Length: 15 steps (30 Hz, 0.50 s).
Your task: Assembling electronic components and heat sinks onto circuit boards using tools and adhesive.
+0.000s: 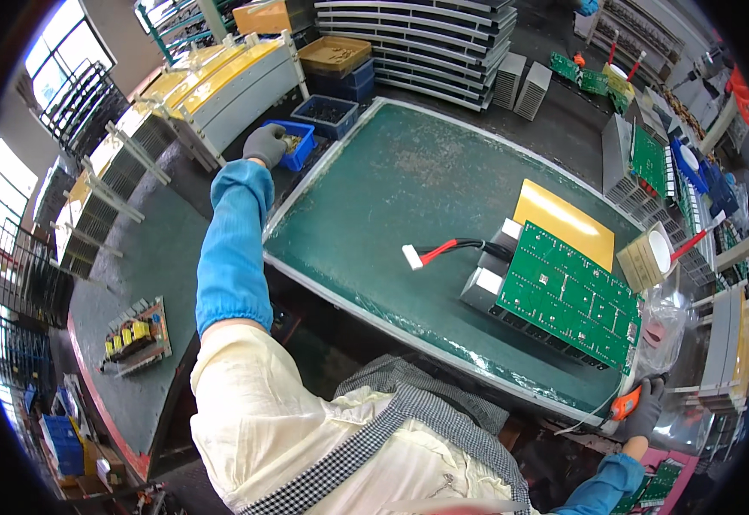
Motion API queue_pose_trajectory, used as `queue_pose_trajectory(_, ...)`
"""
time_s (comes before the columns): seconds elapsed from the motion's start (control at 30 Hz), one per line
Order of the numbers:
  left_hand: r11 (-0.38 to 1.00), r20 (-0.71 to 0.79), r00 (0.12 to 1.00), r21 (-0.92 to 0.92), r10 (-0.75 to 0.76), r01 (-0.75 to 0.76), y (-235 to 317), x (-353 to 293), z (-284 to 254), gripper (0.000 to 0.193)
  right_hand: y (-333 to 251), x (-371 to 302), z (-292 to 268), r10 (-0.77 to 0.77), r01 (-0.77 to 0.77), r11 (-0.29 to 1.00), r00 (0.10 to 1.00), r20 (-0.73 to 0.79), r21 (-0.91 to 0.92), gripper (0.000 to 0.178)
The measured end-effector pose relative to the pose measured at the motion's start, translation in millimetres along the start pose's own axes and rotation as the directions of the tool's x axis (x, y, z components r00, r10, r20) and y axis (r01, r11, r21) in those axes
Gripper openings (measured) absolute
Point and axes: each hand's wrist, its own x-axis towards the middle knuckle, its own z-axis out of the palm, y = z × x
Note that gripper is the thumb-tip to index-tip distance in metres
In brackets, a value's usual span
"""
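Head view: green circuit board (567,296) on green-topped bench (374,197), up-left of right hand (646,410), long axis sloping down-right toward it. Right is nearer, clenched on orange-handled tool (625,404). Left hand (265,144) at blue parts bin (301,158); can't tell whether it's grasping anything. No legible labels or brands.

Leaving broad passage over the left and middle of the green worktop (374,206), as far as a red-and-black cable (440,250). Meeting a green circuit board (567,292) on the right, with a yellow panel (572,225) just behind and a beige cup (643,262) beside. Running into stacked grey panels (417,41) beyond the far edge. Narrowing around the right hand (646,410) and its orange tool (626,402).
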Motion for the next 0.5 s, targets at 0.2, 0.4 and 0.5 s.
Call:
queue_pose_trajectory(0.2, 0.971, 0.322, 0.940, 0.236, -0.118, 0.041, 68, 31, 25, 0.079, 2, -9, 2, 0.011, -0.017, 0.999, 0.993, -0.119, -0.048, 0.036)
queue_pose_trajectory(0.4, 0.945, 0.246, 0.969, 0.320, -0.014, -0.068, 67, 30, 43, 0.049, -30, -20, -23, 0.023, -0.033, 0.999, 0.964, -0.264, -0.031, 0.043)
queue_pose_trajectory(0.5, 0.948, 0.201, 0.965, 0.232, 0.170, -0.216, 99, 39, 64, 0.044, -30, -50, -52, 0.041, -0.033, 0.999, 0.824, -0.565, 0.026, 0.042)
